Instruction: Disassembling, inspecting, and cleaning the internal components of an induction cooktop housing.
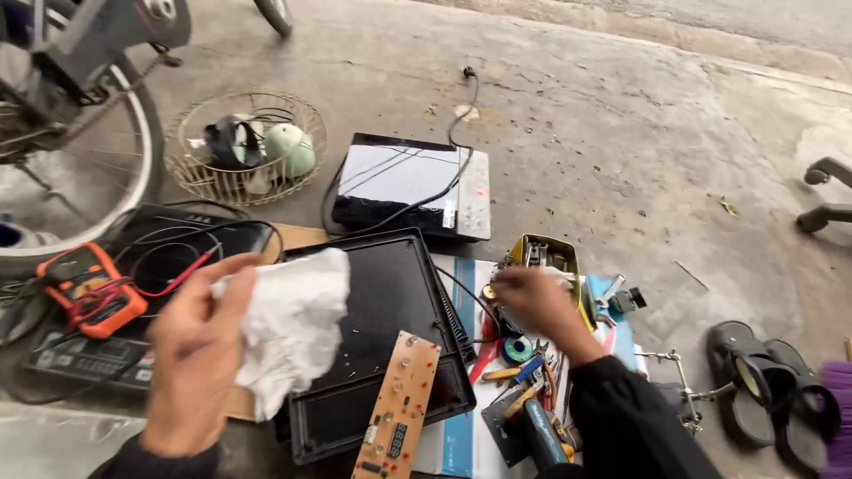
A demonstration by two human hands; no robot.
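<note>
Left hand (200,355), lower left: grips white cloth (293,328), judged soft, light, bunchable anywhere. Right hand (532,302), centre: fingers curled among tools (528,372); grip unclear.

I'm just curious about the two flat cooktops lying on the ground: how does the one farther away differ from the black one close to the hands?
The far cooktop has a pale, reflective top with a grey strip along its right edge; the near black panel is dark all over. A black cord crosses the far cooktop; on the near black panel lie a tan circuit board and a white cloth held by the left hand. Both are flat and squarish.
</note>
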